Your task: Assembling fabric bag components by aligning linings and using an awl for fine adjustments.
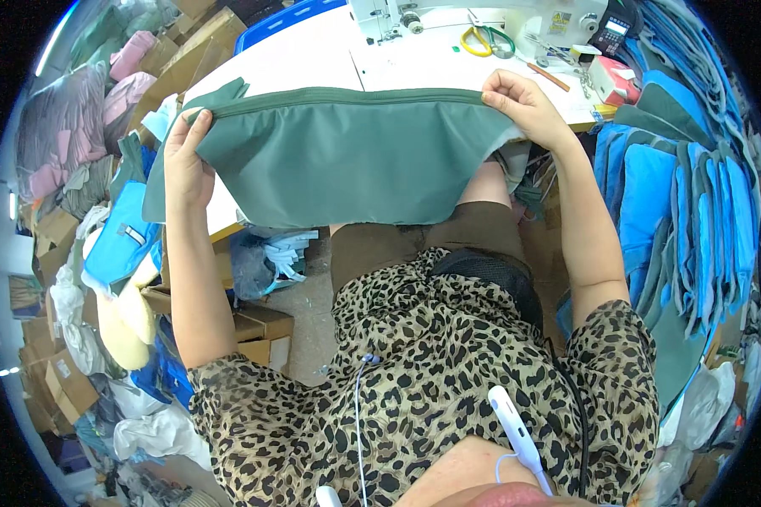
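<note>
A dark green fabric panel point(347, 160) hangs stretched between my two hands over the front edge of the white table. Along its top edge runs a green zipper strip point(355, 95). My left hand point(189, 152) pinches the strip near its left end, where a loose tail of it sticks out beyond the thumb. At the other end, my right hand point(520, 103) grips the top corner between thumb and fingers. The panel's lower edge droops above my lap, and a pale underside shows at its right edge.
Behind the panel stands a white sewing machine point(524, 21) on the table point(296, 63). Yellow-and-green-handled scissors point(486, 40) and a red-and-white box point(615, 80) lie there. Blue and green fabric pieces point(685, 211) are stacked at the right; cartons point(199, 63) and bagged cloth crowd the left.
</note>
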`<state>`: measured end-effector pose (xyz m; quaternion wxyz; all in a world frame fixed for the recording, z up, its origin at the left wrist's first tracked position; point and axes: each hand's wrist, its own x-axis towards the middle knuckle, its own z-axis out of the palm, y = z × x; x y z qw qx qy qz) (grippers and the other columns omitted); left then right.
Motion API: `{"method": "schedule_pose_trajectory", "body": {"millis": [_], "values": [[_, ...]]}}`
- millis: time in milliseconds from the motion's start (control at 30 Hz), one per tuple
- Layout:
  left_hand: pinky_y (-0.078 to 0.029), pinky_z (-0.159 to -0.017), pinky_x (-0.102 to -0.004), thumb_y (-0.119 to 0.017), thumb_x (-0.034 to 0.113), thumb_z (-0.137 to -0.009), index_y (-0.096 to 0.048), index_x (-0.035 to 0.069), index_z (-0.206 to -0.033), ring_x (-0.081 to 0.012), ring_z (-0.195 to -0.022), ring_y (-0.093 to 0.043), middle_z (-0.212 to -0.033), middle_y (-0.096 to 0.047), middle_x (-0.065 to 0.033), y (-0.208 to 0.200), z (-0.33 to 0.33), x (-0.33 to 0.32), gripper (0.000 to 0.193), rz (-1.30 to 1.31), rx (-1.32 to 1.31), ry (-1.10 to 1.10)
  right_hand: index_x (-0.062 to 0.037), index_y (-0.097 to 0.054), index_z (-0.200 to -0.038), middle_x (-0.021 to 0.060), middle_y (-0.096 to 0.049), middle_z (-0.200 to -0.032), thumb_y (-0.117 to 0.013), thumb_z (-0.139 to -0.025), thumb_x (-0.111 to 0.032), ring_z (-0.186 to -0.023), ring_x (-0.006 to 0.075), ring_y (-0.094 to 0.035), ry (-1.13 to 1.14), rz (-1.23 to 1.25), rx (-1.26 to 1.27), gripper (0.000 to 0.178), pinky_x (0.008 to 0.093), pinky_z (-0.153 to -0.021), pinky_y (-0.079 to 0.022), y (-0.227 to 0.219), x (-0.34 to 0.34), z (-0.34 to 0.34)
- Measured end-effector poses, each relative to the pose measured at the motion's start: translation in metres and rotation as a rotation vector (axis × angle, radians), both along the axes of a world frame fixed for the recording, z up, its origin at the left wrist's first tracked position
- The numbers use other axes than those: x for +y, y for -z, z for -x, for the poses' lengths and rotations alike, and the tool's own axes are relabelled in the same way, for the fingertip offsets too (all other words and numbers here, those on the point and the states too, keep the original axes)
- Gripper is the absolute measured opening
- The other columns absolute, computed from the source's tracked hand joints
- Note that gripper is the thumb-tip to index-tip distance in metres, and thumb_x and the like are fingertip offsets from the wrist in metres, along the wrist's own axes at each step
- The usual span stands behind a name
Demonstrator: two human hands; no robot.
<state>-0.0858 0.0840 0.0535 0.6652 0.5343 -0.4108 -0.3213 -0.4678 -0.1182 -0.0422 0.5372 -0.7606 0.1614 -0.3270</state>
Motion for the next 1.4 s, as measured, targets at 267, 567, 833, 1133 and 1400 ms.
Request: {"method": "schedule_pose_trajectory", "body": {"millis": [267,567,833,1133,1400], "values": [[-0.043,-0.072,-0.0208,-0.056,0.012,-0.089,-0.057,0.008,-0.094,-0.0084,-0.082,-0.057,-0.088,-0.061,0.0003,0.004,-0.003,0.023,0.007,-0.042,0.012,0.112,-0.0038,-0.055,-0.094,-0.0025,-0.054,-0.085,-0.065,-0.081,-0.011,-0.081,0.0049,-0.049,-0.016,0.017,0.013,0.018,0.02,-0.075,-0.04,-0.023,0.023,0.007],[-0.044,-0.079,-0.0262,-0.054,0.013,-0.09,-0.055,0.007,-0.099,-0.0144,-0.088,-0.056,-0.096,-0.058,-0.0064,-0.002,-0.003,0.03,0.011,-0.024,0.118,0.444,-0.003,-0.062,-0.091,0.0036,-0.061,-0.092,-0.065,-0.077,-0.006,-0.089,0.014,-0.056,-0.105,0.067,-0.218,0.015,0.0283,-0.085,-0.043,-0.023,0.015,0.025],[-0.047,-0.071,-0.0228,-0.056,0.012,-0.089,-0.057,0.006,-0.099,-0.0114,-0.08,-0.059,-0.089,-0.06,-0.003,0.007,0.008,0.033,0.012,0.122,0.16,0.245,-0.0034,-0.058,-0.096,0.0071,-0.061,-0.097,-0.06,-0.083,-0.006,-0.092,0.0163,-0.057,-0.072,-0.392,-0.631,0.013,0.0298,-0.085,-0.045,-0.011,0.029,0.016],[-0.043,-0.084,-0.0404,-0.067,0.014,-0.079,-0.065,0.006,-0.08,-0.0258,-0.097,-0.052,-0.093,-0.055,-0.01,0.057,0.039,0.108,0.009,0.328,-0.303,0.327,-0.0074,-0.064,-0.079,0.0121,-0.064,-0.085,-0.064,-0.079,-0.015,-0.088,0.0291,-0.059,-0.331,-0.029,-0.41,0.007,0.0484,-0.09,-0.043,0.011,0.066,0.063],[-0.045,-0.079,-0.0323,-0.069,0.004,-0.068,-0.068,0.0,-0.08,-0.0238,-0.09,-0.056,-0.097,-0.059,-0.0145,0.103,0.054,0.175,0.013,-0.122,-0.327,0.529,-0.0059,-0.069,-0.077,0.0127,-0.065,-0.085,-0.07,-0.07,-0.01,-0.091,0.0309,-0.058,-0.518,-0.131,0.031,0.008,0.0441,-0.088,-0.041,0.045,0.104,0.081]]}}
